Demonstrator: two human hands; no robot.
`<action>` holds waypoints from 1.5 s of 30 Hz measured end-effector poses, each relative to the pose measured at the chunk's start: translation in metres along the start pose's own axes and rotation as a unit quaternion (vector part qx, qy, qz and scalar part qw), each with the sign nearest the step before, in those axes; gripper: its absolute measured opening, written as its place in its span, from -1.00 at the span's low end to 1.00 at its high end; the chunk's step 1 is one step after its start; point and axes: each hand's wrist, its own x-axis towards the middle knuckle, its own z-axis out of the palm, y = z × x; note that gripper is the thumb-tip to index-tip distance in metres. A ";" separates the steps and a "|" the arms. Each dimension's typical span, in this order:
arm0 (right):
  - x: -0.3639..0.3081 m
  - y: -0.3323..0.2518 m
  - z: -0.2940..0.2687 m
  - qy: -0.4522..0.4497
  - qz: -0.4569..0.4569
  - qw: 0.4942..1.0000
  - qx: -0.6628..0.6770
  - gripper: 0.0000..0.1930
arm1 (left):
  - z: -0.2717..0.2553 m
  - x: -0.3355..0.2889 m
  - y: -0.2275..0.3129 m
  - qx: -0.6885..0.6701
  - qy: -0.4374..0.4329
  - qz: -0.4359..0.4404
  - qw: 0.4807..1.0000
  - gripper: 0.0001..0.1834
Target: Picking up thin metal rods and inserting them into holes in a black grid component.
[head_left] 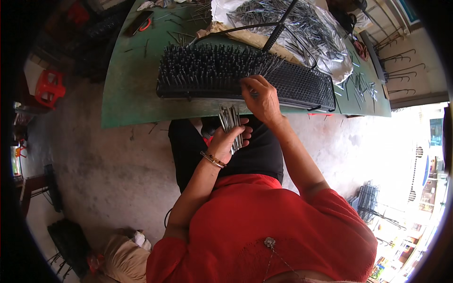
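Observation:
A bundle of thin metal rods (230, 120) is wrapped in the fingers of my left hand (228, 140), just off the table's near edge. My right hand (263, 99) is at the front side of a long black perforated rack (302, 87), its thumb and fingers bent together in a pinch. What the pinch holds, if anything, is too small to make out. Many dark rods (207, 66) stand upright in the rack's left and middle part. On the right, the rack's small holes show without rods.
Behind the rack, a heap of loose rods (292, 28) lies on white sheeting (339, 66) on the green table (127, 94). A black metal frame (278, 30) rises over the rack. Scissors with orange handles (145, 24) lie far left. A red stool (50, 88) stands on the floor.

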 end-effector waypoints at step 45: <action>-0.002 0.017 -0.014 -0.077 -0.208 0.974 -0.043 -0.67 | 0.013 -0.001 0.006 0.033 0.020 0.008 0.999 -0.72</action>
